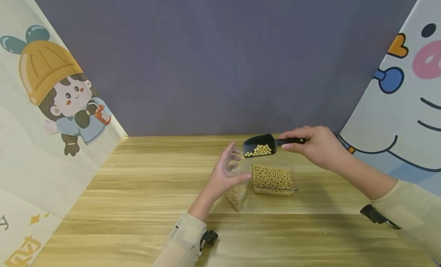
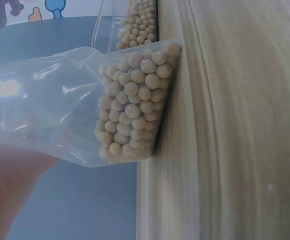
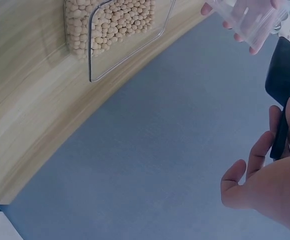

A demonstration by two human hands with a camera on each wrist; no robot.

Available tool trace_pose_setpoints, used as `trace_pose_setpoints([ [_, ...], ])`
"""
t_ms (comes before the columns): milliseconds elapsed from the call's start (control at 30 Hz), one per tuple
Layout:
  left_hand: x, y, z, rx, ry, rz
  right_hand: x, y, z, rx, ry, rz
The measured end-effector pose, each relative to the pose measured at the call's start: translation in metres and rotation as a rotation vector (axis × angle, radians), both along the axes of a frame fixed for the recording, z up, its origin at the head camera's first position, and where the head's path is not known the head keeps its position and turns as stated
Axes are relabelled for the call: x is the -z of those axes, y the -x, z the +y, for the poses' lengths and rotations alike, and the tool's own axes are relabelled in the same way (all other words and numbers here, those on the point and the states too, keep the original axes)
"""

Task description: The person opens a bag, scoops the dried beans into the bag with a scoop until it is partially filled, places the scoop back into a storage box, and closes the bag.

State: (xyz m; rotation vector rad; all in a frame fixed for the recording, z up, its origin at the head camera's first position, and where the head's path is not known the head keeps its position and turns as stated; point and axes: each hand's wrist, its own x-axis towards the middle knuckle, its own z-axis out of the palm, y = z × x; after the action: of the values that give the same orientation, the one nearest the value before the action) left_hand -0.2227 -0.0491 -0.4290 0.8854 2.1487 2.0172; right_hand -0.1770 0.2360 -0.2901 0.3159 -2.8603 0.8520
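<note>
my left hand (image 1: 225, 175) grips the mouth of a clear plastic bag (image 1: 237, 182), fingers curled round its top; the bag's bean-filled bottom corner rests on the wooden table (image 1: 138, 190), just left of the clear tray (image 1: 273, 179) of soybeans. above the tray's left edge hangs the black scoop (image 1: 262, 146), part full of beans, its lip at the bag's mouth. right of the tray, my right hand (image 1: 315, 146) pinches the scoop's handle.
</note>
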Motion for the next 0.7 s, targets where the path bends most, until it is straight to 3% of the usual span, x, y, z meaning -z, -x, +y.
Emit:
trace_pose_setpoints([
  [700, 0.0016, 0.0003, -0.0001, -0.004, 0.015, 0.003, -0.0010, 0.0026, -0.0017, 0.005, -0.047, 0.014],
])
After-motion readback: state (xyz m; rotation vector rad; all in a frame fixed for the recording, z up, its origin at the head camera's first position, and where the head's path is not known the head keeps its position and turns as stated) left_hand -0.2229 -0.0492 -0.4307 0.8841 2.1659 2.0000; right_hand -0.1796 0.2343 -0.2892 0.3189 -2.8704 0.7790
